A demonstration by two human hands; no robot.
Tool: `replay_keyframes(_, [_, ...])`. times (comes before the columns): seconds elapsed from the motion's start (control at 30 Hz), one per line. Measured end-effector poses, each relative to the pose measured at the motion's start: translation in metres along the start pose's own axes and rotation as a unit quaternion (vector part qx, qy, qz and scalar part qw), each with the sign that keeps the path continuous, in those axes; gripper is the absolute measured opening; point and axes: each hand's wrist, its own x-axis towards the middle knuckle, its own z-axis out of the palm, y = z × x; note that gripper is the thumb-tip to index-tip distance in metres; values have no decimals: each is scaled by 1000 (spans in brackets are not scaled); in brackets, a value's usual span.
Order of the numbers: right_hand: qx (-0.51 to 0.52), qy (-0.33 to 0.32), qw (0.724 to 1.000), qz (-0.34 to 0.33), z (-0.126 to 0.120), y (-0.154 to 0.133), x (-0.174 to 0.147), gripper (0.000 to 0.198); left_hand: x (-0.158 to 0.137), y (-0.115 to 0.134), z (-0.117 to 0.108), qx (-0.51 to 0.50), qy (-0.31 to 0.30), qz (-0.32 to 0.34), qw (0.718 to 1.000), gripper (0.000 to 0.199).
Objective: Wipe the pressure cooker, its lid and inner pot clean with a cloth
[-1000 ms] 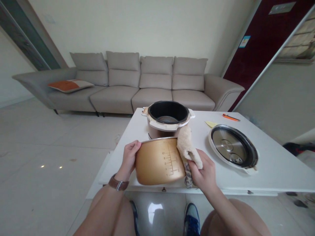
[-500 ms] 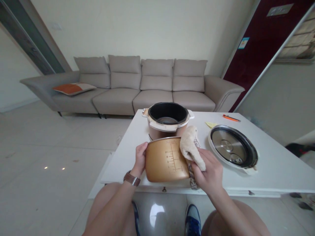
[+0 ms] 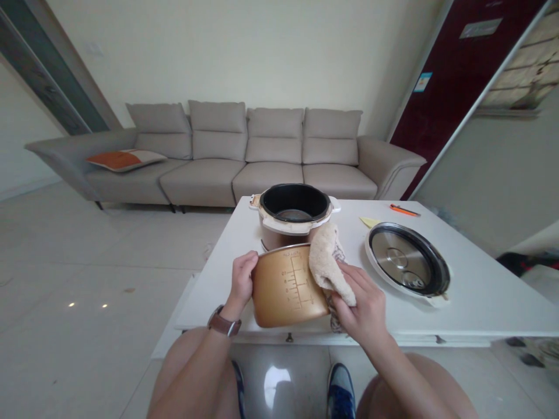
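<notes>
A gold rice cooker inner pot [image 3: 279, 288] with a printed level scale is held slightly tilted above the table's front edge. My left hand [image 3: 243, 278], with a watch at the wrist, grips its left rim. In my right hand [image 3: 361, 299] is a beige cloth [image 3: 326, 262], pressed against the pot's right side and draped over the rim there. Just behind the pot stands the rice cooker body [image 3: 297, 209], its dark inside showing. To the right, the cooker's lid [image 3: 407, 259] lies with its metal inner face up.
The white table [image 3: 476, 291] bears an orange utility knife [image 3: 404, 210] at the back right and a yellow cloth corner [image 3: 369, 222] beside the lid. Drawer knobs show on the table's front. A grey sofa [image 3: 271, 174] with an orange cushion [image 3: 124, 159] stands behind.
The pot has tilted a little more, its right side rising. The cloth in my right hand has shifted slightly left with the pot. The whole view has moved slightly.
</notes>
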Motion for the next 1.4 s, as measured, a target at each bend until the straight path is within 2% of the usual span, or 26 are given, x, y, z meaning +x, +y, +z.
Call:
replay_keyframes(0.17, [26,8,999,41,6,9,-2,34,9,-14,-6,-1,56,-24,998,45])
replay_keyframes(0.27, [32,22,997,70,8,12,-2,27,11,-14,-8,3,62,-34,998,46])
replay_keyframes(0.5, [11,18,999,47,9,10,-5,27,6,16,-3,71,18,21,997,41])
replay_keyframes(0.63, [17,16,999,44,10,8,-5,31,3,22,-1,72,28,12,997,39])
replay_keyframes(0.8, [29,14,997,71,11,8,-5,30,8,9,-7,45,54,-25,997,38])
replay_keyframes(1.03, [18,29,999,33,1,6,-1,29,4,-16,1,22,130,-59,989,31])
replay_keyframes(1.2, [5,28,998,54,-3,13,0,29,6,-28,12,-17,104,-70,992,33])
replay_keyframes(1.4, [11,29,995,91,0,21,-2,24,8,-32,10,-43,104,-80,990,38])
